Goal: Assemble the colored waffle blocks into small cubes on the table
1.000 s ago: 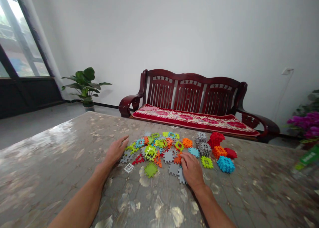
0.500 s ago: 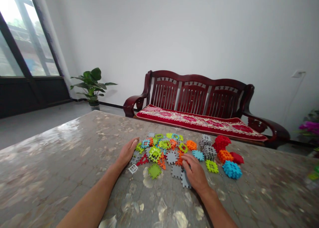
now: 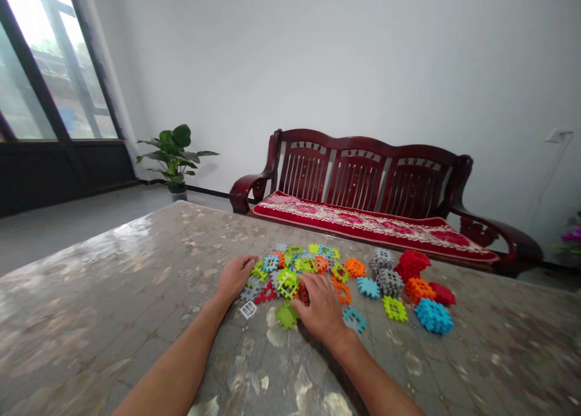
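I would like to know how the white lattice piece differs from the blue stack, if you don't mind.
The white lattice piece is a thin, open frame; the blue stack is thick and layered.
The blue stack looks clearly bulkier than the white lattice piece.
The white lattice piece lies nearer the left hand, the blue stack far to the right.
Both rest on the table.

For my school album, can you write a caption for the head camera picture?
Left hand and right hand at colourful notched pieces on a patterned table, wooden bench behind.
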Available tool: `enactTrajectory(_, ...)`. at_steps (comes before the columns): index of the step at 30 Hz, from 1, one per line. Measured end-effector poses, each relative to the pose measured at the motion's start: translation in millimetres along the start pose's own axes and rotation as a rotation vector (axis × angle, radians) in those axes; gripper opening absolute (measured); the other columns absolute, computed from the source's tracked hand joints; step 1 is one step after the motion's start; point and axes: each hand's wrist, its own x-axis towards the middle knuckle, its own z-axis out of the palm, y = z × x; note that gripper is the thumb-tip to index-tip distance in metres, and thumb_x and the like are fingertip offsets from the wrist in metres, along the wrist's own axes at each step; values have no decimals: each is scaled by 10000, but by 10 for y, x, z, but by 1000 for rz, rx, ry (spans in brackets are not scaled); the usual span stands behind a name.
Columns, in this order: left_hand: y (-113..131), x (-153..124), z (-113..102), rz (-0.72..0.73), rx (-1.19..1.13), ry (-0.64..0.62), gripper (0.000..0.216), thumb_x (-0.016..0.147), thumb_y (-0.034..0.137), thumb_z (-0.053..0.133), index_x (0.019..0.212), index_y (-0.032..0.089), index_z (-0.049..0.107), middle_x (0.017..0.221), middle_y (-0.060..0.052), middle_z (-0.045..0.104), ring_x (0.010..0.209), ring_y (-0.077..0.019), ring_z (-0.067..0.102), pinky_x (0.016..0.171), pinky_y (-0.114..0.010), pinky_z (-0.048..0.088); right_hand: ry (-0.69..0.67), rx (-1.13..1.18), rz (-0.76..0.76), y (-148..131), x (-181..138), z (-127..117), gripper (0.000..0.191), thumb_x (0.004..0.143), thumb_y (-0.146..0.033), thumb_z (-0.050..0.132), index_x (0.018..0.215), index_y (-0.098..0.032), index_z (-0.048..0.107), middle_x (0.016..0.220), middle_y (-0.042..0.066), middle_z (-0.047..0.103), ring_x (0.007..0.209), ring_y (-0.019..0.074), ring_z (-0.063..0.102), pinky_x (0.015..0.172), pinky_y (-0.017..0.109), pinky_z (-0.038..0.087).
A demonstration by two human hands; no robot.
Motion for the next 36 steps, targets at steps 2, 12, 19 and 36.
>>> enactTrajectory(2, -9, -1, 5, 1, 7, -10, 379, 887, 347, 427, 1079, 241, 736, 1113, -39, 762, 1020, -213, 682, 884, -292, 491, -1, -22, 16, -100, 64, 70, 461, 778, -342, 695, 1225, -251, 632, 1261, 78, 653, 1164, 285, 553, 1018, 435, 405)
enactTrajectory(12, 115, -40, -31, 205, 36, -115, 473, 927, 427, 365, 1199, 239, 703, 1207, -49, 729, 1131, -225, 649, 1011, -321, 443, -31, -131, -18, -164, 154, 178, 463, 787, -313, 681, 1240, -233, 626, 1162, 96, 680, 1112, 299, 548, 993, 441, 401)
enactTrajectory(19, 83, -43, 55, 320, 130, -189, 552, 936, 456, 327, 1344, 205, 600, 1382, -85, 620, 1274, -252, 556, 1121, -409, 361, 52, 35, 58, 99, -55, -194, 482, 788, -239, 620, 1270, -246, 622, 1208, 70, 684, 1135, 267, 582, 1011, 401, 428)
enactTrajectory(36, -1, 7, 100, 395, 200, -192, 558, 939, 529, 338, 1330, 227, 599, 1376, -81, 625, 1256, -258, 571, 1113, -389, 386, 110, -346, 302, 1602, -796, -960, 569, 759, -135, 501, 1325, -154, 559, 1265, 111, 652, 1165, 256, 590, 1061, 405, 424)
